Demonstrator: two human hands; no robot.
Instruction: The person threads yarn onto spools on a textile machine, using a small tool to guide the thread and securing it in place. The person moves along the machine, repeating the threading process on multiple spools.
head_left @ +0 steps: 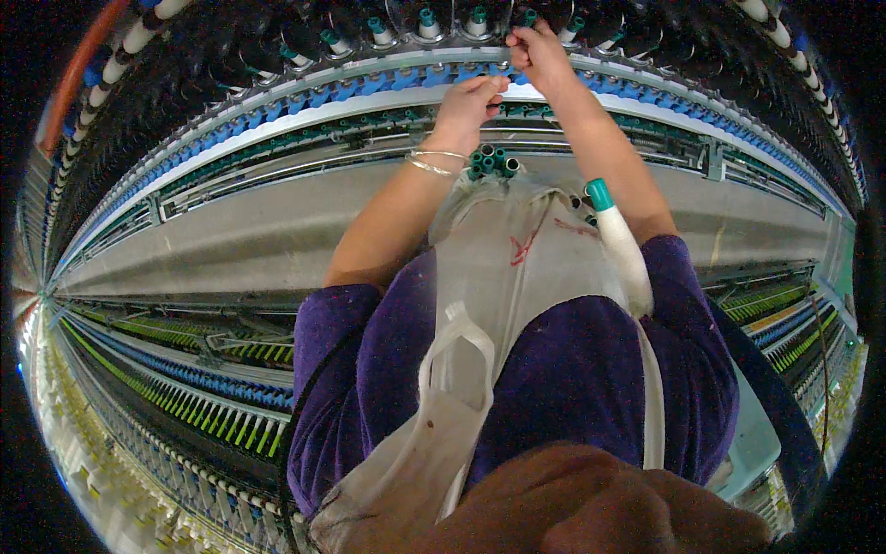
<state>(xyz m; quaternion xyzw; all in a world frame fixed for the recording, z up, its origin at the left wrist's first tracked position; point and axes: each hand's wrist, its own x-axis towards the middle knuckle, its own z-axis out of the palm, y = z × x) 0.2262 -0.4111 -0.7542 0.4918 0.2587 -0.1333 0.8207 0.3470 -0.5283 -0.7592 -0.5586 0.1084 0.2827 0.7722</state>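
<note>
Both my hands are raised at the far side of the frame, over a long spinning machine. My left hand (471, 109), with bangles (437, 162) at its wrist, is pinched in front of the blue row (346, 90); anything between its fingertips is too small to make out. Farther out, my right hand (541, 59) has its thumb and fingers pressed together just beneath a green-topped bobbin (529, 18). Whatever those fingers hold is hidden. Several bobbins with green tops and white lower parts, such as one bobbin (427, 26), stand along the row to the left.
Green tubes (489, 164) stick out of the pale apron (498, 240) on my front. A white-wound green tube (624, 245) leans inside my right arm. Another machine row with yellow-green tubes (231, 420) runs behind me on the left. Strings of white rollers (134, 39) hang overhead.
</note>
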